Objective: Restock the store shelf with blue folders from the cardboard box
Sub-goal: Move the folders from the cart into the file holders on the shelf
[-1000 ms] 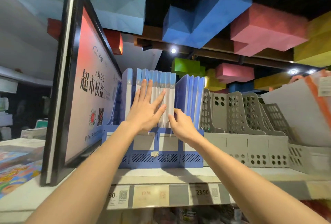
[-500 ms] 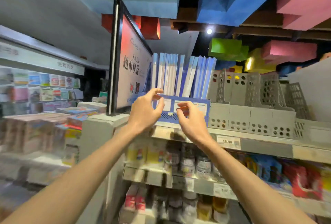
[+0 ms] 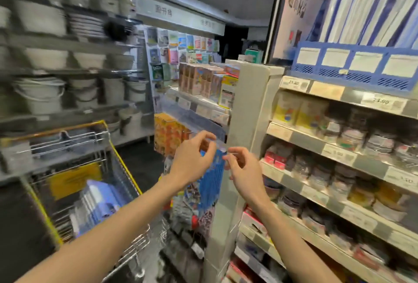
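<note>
Blue folders stand upright in a blue rack on the top shelf at the upper right. More blue folders lie in a yellow-framed wire cart at the lower left, blurred, next to a tan-yellow panel that may be the cardboard box. My left hand and my right hand hover close together in mid-air in front of the shelf's end post, well below the rack. Both have loosely curled fingers and hold nothing.
A grey end post divides the shelving. Right of it, shelves carry jars and packets with price tags. A framed sign stands left of the rack. Buckets and bowls fill the left wall; the dark aisle floor runs between.
Both hands have come away from the folders in the rack and dropped lower. The view has swung left and down, bringing the cart and the aisle into sight.
</note>
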Motion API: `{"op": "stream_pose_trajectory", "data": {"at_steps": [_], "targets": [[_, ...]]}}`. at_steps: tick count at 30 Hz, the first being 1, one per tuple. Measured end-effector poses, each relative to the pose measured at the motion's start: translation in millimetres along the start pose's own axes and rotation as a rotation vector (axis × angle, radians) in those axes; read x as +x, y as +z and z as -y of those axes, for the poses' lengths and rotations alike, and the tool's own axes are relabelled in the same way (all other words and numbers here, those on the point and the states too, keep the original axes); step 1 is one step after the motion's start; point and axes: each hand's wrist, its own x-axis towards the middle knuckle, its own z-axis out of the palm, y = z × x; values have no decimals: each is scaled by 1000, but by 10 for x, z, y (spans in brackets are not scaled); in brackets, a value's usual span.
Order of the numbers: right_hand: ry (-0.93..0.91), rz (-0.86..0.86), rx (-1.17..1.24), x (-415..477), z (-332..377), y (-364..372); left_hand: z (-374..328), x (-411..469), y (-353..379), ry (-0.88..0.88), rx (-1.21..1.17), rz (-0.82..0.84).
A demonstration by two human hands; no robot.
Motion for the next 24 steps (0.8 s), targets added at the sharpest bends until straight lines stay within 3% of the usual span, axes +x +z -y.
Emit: {"op": "stream_pose_trajectory", "data": {"at_steps": [3, 10, 19, 24], "targets": [[52, 174, 53, -226, -128, 709, 584, -391, -391, -122, 100, -36], [137, 403, 97, -441, -332, 2301, 1908, -1123, -1264, -388, 257, -34], [325, 587, 31, -447, -692, 4282, 3541, -1442, -2104, -659, 281, 14], [370, 659, -105, -344, -930, 4951, 4146, -1401, -2324, -767, 252, 95]]}}
